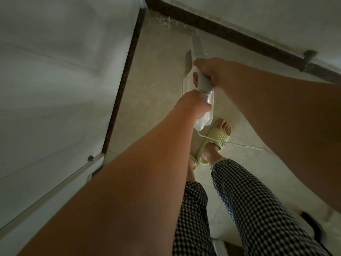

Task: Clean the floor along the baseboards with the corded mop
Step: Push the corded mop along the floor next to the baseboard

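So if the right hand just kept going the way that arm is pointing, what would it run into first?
The right hand, shut on the mop handle, points up-left in the picture. Probably bare floor tile first, then the dark baseboard under the left wall; depth is hard to judge.

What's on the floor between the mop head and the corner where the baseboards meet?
Head view: a clump of pale dust and debris lies against the dark baseboard near the corner, beyond the mop head; otherwise bare tile.
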{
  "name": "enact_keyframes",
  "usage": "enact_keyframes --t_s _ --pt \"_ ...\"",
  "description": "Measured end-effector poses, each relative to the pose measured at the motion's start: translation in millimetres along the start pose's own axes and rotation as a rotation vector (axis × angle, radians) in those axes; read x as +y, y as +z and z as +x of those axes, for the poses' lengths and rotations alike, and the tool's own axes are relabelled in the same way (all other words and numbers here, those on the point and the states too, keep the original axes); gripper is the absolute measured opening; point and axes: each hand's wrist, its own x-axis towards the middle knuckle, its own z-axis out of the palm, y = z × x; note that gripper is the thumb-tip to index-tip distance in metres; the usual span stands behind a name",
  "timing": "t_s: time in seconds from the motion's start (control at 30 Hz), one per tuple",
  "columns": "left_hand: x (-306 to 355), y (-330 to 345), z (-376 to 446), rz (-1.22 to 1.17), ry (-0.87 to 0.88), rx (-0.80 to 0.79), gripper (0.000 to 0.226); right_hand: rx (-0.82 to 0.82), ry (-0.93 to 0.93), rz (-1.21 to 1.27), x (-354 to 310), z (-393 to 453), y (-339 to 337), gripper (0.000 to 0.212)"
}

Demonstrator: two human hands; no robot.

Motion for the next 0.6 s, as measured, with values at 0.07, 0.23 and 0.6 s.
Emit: enact_keyframes --t_s 0.07,0.23,0.6 --pt "4 -2 0 -0.011 -0.004 -0.003 0.038 -0.004 0.001 -0.009 -3 0 -2 0.027" --pt "12 -3 1 -0.011 -0.025 0.000 0.039 -0.001 0.005 -0.020 -8 2 -6 0.028" --pt "2 -8 3 -0.023 -0.048 -0.015 0.042 0.012 0.028 -0.040 -9 7 3 0.028"
